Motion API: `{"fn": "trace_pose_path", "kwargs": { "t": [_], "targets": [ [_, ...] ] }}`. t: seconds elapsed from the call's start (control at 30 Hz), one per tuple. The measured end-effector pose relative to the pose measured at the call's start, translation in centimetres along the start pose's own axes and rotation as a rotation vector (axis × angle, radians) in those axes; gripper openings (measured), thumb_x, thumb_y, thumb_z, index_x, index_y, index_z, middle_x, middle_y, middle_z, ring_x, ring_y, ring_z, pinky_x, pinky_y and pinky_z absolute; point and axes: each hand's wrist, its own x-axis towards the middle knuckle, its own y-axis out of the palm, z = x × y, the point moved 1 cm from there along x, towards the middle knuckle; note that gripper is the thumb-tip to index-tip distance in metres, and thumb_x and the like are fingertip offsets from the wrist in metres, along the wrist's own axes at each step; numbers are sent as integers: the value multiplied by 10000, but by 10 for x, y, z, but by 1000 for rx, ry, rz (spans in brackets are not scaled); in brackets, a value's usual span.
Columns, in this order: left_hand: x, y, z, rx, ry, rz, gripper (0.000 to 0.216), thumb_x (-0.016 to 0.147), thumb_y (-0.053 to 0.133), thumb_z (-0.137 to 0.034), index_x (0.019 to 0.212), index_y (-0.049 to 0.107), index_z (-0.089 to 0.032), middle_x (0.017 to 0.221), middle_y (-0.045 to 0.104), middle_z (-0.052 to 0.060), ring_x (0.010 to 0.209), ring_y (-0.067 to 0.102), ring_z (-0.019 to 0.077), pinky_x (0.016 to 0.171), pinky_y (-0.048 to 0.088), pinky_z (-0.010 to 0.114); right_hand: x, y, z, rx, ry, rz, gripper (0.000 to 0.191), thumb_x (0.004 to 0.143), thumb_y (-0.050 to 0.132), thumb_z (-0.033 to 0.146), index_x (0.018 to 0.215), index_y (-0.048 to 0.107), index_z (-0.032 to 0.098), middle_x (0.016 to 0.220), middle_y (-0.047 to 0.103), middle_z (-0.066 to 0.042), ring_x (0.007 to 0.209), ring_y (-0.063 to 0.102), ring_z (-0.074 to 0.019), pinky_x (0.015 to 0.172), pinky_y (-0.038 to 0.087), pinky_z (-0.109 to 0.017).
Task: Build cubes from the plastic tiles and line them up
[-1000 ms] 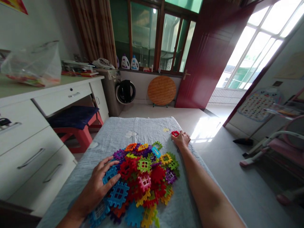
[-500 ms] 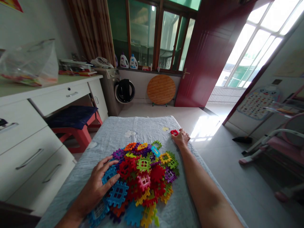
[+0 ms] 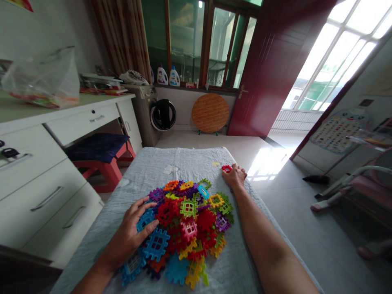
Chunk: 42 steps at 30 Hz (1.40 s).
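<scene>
A heap of plastic interlocking building blocks [image 3: 188,208] in many colours lies on the cloth-covered table [image 3: 196,157]. My left hand [image 3: 134,224] rests at the heap's left side, fingers spread over blue blocks, thumb above a blue window-shaped block [image 3: 157,244]. Beyond the heap, near the table's right edge, my right hand [image 3: 235,176] has its fingers round a red interlocking block [image 3: 226,168]. Only the far left part of that block shows; my fingers hide the rest. It is low over the cloth, and I cannot tell whether it touches.
On the left stand a white desk [image 3: 104,104] with a plastic bag [image 3: 45,77] on top and a red stool [image 3: 112,173] beside it. A washing machine [image 3: 143,110], a round wooden tabletop [image 3: 210,113] and a red door [image 3: 260,81] are ahead. A pink chair [image 3: 367,188] stands right.
The view has shifted slightly, so the whole scene sits a little farther right. Both hands keep about the same places relative to the heap and the red block.
</scene>
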Motion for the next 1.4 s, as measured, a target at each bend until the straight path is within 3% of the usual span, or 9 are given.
{"fn": "trace_pose_path", "kwargs": {
  "t": [0.47,0.77,1.03,1.27,1.4],
  "targets": [
    [-1,1,1,-33,1,13,429,856,523,-492,1240,528,-302,1418,370,52,1336,368,292,1118,305,537,0,2,0,-24,-25,11,482,759,569,521,1063,590,147,1068,614,-147,1063,499,-329,885,334,-419],
    [0,-2,-3,-18,-10,9,434,839,525,-507,1215,558,-293,1404,396,57,1321,401,301,1104,335,531,4,0,-2,-13,56,-33,491,753,579,516,1094,567,162,1054,622,-131,1053,514,-309,886,340,-397],
    [-1,-2,-4,-23,-3,7,423,844,531,-481,1226,554,-300,1411,393,48,1329,391,293,1111,333,514,4,0,-2,-10,58,9,489,754,579,501,1090,562,146,1067,617,-145,1066,508,-318,897,334,-405],
    [-1,-1,-4,-54,-6,15,423,852,541,-468,1232,545,-283,1414,377,61,1334,368,293,1122,298,530,-1,-7,1,31,57,-27,497,747,598,489,1119,564,160,1104,591,-134,1084,490,-311,913,335,-400],
    [0,-3,-6,-65,-5,9,430,838,557,-476,1215,560,-272,1397,398,69,1327,374,302,1116,304,539,-4,-19,6,123,21,-69,403,776,584,412,1107,591,181,1138,590,-115,1082,499,-285,892,364,-371]
  ]
}}
